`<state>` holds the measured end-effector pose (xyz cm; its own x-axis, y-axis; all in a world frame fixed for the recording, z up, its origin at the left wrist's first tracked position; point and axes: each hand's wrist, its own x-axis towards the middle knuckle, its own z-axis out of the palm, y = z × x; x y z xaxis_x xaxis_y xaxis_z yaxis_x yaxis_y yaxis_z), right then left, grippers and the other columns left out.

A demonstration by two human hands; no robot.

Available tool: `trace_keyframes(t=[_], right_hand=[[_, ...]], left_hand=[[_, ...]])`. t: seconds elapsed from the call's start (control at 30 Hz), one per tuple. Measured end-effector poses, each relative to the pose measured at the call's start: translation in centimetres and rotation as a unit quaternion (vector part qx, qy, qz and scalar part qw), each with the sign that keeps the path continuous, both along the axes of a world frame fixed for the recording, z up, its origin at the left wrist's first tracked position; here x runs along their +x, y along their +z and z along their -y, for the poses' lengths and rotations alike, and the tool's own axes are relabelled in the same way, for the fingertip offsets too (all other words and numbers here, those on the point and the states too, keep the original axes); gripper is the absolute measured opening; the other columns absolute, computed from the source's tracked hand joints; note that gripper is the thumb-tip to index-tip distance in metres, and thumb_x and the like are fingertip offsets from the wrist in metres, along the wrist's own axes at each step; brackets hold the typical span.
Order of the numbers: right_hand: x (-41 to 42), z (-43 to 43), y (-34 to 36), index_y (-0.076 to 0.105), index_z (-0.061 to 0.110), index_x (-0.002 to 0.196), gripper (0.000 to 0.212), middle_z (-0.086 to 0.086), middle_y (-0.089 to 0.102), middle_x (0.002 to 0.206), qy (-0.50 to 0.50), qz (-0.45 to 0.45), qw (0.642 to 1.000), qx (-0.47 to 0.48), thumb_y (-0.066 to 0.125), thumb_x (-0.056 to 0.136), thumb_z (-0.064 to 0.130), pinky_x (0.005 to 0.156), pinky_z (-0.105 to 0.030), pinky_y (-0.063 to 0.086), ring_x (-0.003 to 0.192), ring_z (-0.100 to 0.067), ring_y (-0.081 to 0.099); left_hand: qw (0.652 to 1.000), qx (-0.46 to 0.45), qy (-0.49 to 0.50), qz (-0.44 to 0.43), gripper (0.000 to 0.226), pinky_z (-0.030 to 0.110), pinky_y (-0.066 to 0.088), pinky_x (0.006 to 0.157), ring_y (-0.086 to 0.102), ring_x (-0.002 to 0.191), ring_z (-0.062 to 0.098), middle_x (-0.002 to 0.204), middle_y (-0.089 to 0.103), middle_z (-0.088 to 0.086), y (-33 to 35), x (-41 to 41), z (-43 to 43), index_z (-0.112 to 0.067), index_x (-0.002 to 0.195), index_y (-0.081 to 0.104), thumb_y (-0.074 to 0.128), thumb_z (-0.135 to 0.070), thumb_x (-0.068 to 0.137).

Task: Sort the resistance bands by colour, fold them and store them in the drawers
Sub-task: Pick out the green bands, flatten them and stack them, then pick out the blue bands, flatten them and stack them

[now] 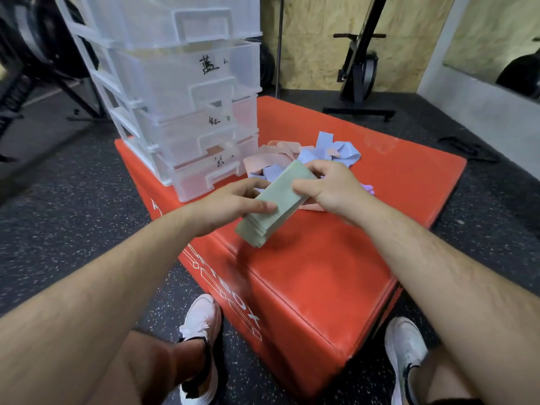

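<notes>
The left grip and right grip both pinch the folded stack of green bands, held tilted above the middle of the red box. Loose pink and lilac bands (a tangled heap) lie beyond it, beside the clear drawers at the far-left corner.
</notes>
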<state>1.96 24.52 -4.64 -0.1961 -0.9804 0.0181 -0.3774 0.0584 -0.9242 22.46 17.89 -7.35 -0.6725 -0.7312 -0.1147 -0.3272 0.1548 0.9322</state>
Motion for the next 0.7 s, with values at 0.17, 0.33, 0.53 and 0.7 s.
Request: trace_keyframes(t=[0.17, 0.33, 0.53, 0.7], right_hand=[[2.4, 4.1, -0.8, 0.072, 0.012, 0.096, 0.02, -0.002, 0.073, 0.085, -0.018, 0.107, 0.994, -0.017, 0.067, 0.077, 0.017, 0.089, -0.05, 0.059, 0.083, -0.021, 0.072], [5.6, 7.8, -3.3, 0.056, 0.027, 0.101, 0.04, -0.006, 0.07, 0.1, -0.06, 0.146, 0.987, -0.024, 0.072, 0.064, 0.027, 0.08, -0.04, 0.061, 0.088, -0.023, 0.072], [8.4, 11.2, -6.3, 0.048, 0.031, 0.1, 0.033, 0.0, 0.058, 0.086, -0.055, 0.017, 0.997, -0.057, 0.069, 0.076, 0.021, 0.067, -0.034, 0.05, 0.07, -0.02, 0.058], [9.0, 14.1, -8.6, 0.065, 0.025, 0.093, 0.01, -0.003, 0.058, 0.112, -0.008, -0.119, 0.984, -0.135, 0.066, 0.088, 0.017, 0.085, -0.013, 0.038, 0.101, -0.014, 0.055]], left_hand=[[0.996, -0.001, 0.088, 0.014, 0.063, 0.028, 0.053, 0.088, 0.068, 0.104, 0.012, 0.114, 0.072, -0.007, -0.7, 3.4, 1.7, -0.036, 0.13, 0.056, 0.078, -0.045, 0.071], [0.976, 0.041, 0.209, -0.04, 0.056, 0.031, 0.054, 0.063, 0.073, 0.089, 0.03, 0.106, 0.072, 0.016, -0.9, 6.2, 3.5, -0.028, 0.123, 0.06, 0.085, -0.019, 0.073], [0.95, -0.089, 0.299, 0.004, 0.045, 0.038, 0.054, 0.06, 0.064, 0.07, 0.026, 0.092, 0.061, 0.006, -2.2, 7.7, 4.6, -0.034, 0.112, 0.054, 0.082, -0.025, 0.078], [0.925, -0.241, 0.268, 0.119, 0.029, 0.01, 0.04, 0.072, 0.052, 0.096, 0.015, 0.117, 0.046, 0.0, -3.7, 7.3, 5.9, -0.034, 0.112, 0.052, 0.069, -0.029, 0.089]])
